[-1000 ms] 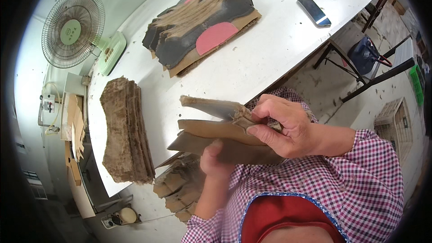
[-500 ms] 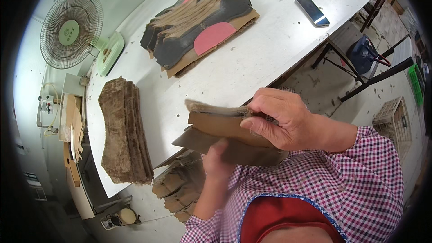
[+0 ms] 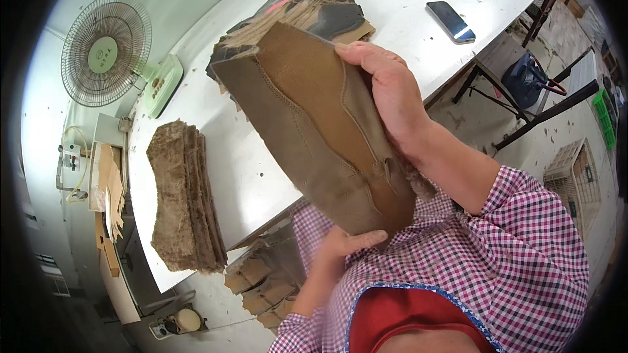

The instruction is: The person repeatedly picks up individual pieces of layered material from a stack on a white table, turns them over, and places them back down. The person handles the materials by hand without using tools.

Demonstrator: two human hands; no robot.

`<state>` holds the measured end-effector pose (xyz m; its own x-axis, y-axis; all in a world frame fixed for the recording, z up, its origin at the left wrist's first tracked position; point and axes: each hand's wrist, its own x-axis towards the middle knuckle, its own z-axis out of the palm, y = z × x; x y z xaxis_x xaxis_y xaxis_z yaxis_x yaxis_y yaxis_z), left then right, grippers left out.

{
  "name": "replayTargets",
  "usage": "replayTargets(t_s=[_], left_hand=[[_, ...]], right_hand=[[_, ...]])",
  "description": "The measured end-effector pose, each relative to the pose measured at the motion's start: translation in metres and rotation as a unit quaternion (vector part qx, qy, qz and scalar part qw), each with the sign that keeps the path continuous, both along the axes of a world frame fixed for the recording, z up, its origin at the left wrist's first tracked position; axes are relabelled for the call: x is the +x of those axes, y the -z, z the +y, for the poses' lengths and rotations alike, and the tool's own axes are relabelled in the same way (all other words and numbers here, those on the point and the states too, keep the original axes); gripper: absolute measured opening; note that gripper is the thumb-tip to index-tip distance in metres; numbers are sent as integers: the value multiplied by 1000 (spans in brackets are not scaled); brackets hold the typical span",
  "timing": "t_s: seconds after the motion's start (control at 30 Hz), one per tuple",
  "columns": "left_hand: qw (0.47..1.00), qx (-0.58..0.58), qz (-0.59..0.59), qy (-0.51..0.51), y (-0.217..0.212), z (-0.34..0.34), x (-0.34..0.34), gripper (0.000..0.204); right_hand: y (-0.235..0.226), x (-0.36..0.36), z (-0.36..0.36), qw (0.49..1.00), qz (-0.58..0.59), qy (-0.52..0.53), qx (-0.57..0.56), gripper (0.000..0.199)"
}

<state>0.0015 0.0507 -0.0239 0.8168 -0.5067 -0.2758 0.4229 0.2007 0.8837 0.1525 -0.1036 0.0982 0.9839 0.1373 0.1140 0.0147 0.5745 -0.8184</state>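
Note:
A brown leather boot upper (image 3: 307, 117), with stitched seams and some fleece showing along its right side, is held up in front of me above the table's near edge. My right hand (image 3: 396, 95) grips its upper right edge, thumb on the leather face, with the other fingers hidden behind. At the lower end my left hand (image 3: 350, 243) pinches the upper, thumb across the front. Beyond it lies a pile of cut pieces (image 3: 337, 19), dark grey and tan with a bit of pink, partly covered by the upper. A stack of brown fleece pieces (image 3: 186, 196) sits to the left.
The white table (image 3: 242, 176) spreads out before me, with a phone (image 3: 451, 21) at its far right. A fan (image 3: 104, 49) stands at the left. Below the near edge are more brown pieces (image 3: 261, 281). A chair holds a dark bag (image 3: 526, 78), near a plastic crate (image 3: 572, 180).
The boot upper has been raised and turned, so its broad leather face now shows. My right hand has moved up and my left hand has shifted to its lower end.

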Motion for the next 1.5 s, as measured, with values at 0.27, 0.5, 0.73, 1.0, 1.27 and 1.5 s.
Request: replayTargets(t_s=[0.27,0.5,0.73,1.0,1.27,1.5], left_hand=[[988,-57,39,-140,-38,0,-5,63],[950,-139,48,-275,-76,1,-5,71],[931,-85,86,-344,-91,-5,-10,70],[946,-158,30,-280,-77,-11,-5,67],[931,-151,-5,-332,-79,-11,5,62],[926,-46,-77,-367,-70,4,4,58]], right_hand=[[68,6,-13,964,108,-208,-122,67],[90,-41,-30,874,257,-397,-106,55],[56,12,-62,946,-33,-152,-285,19],[69,-2,-18,917,-156,-146,-338,14],[120,7,-1,916,-87,-188,-342,31],[41,1,-46,870,-247,74,-421,20]])
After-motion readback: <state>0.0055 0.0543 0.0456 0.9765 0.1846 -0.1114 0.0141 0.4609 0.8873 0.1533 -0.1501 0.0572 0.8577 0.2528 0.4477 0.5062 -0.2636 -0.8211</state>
